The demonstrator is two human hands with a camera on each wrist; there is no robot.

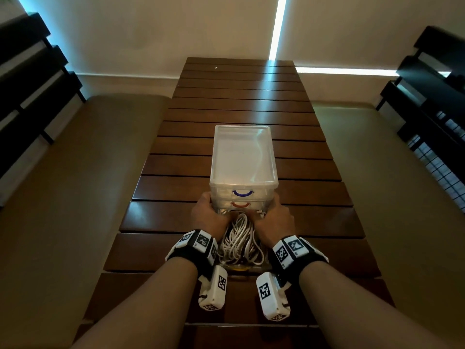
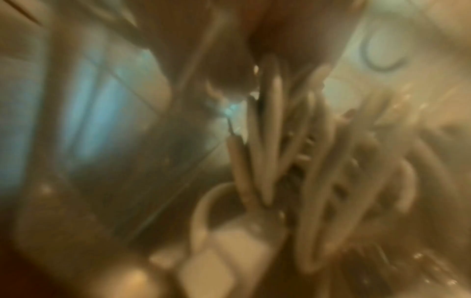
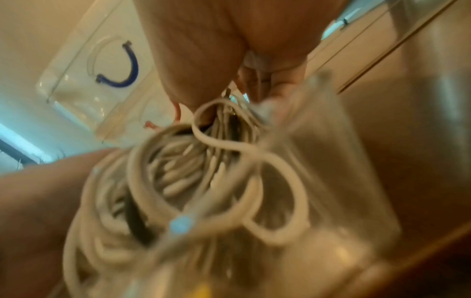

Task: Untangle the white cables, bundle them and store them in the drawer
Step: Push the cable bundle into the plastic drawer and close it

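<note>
A bundle of white cables (image 1: pixel 239 240) lies in the pulled-out bottom drawer (image 1: pixel 264 267) of a clear plastic drawer unit (image 1: pixel 242 152) on the wooden table. My left hand (image 1: pixel 208 211) is curled round the unit's lower left corner. On the other side my right hand (image 1: pixel 274 214) grips the lower right corner. Both wrists flank the open drawer. In the right wrist view the cables (image 3: pixel 178 171) coil under my thumb, beside the drawer's clear wall (image 3: pixel 344 161). The left wrist view is blurred and shows cable loops (image 2: pixel 270 141) close up.
The unit's two upper drawers, with a blue handle (image 1: pixel 242 193) and a red handle (image 1: pixel 240 204), are closed. The slatted table (image 1: pixel 239 102) stretches away beyond the unit. Benches run along both sides, and dark slatted furniture (image 1: pixel 30 79) stands at the far left and right.
</note>
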